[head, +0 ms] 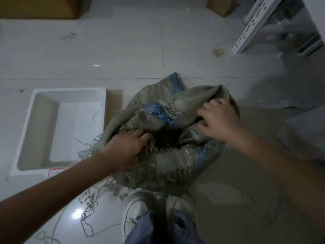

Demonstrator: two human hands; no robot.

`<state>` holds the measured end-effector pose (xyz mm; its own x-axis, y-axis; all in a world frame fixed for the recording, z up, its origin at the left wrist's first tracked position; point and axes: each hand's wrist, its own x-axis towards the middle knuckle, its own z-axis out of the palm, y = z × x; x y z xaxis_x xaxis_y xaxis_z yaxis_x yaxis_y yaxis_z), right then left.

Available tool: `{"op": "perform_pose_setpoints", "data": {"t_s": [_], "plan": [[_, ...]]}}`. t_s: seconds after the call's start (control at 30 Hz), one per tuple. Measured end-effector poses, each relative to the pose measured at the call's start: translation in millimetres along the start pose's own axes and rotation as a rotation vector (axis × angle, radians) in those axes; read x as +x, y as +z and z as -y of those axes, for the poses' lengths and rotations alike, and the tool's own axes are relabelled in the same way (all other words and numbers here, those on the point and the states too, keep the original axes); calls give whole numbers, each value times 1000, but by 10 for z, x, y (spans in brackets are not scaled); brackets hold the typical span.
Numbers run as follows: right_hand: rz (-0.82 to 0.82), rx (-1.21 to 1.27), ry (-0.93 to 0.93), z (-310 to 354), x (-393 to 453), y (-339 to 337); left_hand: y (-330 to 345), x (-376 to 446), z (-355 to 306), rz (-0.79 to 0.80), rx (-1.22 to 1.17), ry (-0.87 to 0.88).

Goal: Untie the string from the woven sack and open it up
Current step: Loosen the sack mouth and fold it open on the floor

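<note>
A grey woven sack (168,161) with blue stripes and frayed edges stands on the floor in front of my feet. Its mouth gapes, with a dark hollow in the middle. My left hand (126,148) grips the near left rim of the mouth. My right hand (216,118) grips the far right rim, fingers curled into the fabric. Loose grey string (88,206) lies tangled on the tiles at the sack's lower left, apart from both hands.
A white rectangular basin (26,131) lies on the floor left of the sack. Cardboard boxes (40,7) sit at the back. A white perforated metal rack (255,23) stands at the back right. My white shoes (133,208) are just below the sack.
</note>
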<state>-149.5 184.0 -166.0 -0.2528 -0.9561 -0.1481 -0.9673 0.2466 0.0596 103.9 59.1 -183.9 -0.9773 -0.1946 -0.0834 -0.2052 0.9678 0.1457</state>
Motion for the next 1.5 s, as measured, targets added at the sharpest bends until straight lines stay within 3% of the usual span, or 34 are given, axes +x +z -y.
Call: {"op": "perform_pose_setpoints", "data": {"t_s": [0.07,0.13,0.2,0.33,0.43,0.53,0.6,0.67,0.77,0.8,0.87,1.0,1.13,1.23,1.27,1.3,1.37,1.43,1.5], "plan": [[-267,214,382,188,-85,16,-149,238,-226,-104,-6,-162],[-194,309,696,235,-128,130,-118,445,-320,-85,-10,-350],[10,435,870,114,-121,317,-56,580,-303,66,46,-483],[154,593,948,-240,-55,668,359,608,-89,440,300,-472],[133,683,888,-369,33,827,515,557,4,401,406,-440],[-35,1050,1032,-456,195,842,523,520,86,286,374,-356],[-29,1232,1062,-467,269,788,445,483,150,182,161,-465],[-10,1421,1065,-469,288,753,394,457,281,4,-163,-752],[-3,1782,1051,-521,247,645,214,446,556,-191,-1155,-1215],[17,1852,1018,-552,213,607,136,433,662,-121,-1461,-1263],[92,1873,966,-630,164,548,-14,377,837,64,-1764,-1217],[169,1866,1039,-751,137,611,-9,305,1166,69,-1995,-933],[200,2001,1103,-609,92,727,381,285,1322,128,-2070,-972],[162,1835,1219,-424,33,844,812,268,1278,221,-2311,-633],[167,1775,1248,-393,25,888,827,294,1147,301,-2306,-683],[183,1704,1254,-378,34,949,768,322,1053,360,-2200,-869],[170,1601,1292,-368,84,980,531,339,841,341,-1799,-1124],[-1,1345,1304,-459,150,1037,368,381,801,117,-1354,-1230],[-359,900,1176,-488,190,908,135,414,614,-222,-733,-1133]]}}
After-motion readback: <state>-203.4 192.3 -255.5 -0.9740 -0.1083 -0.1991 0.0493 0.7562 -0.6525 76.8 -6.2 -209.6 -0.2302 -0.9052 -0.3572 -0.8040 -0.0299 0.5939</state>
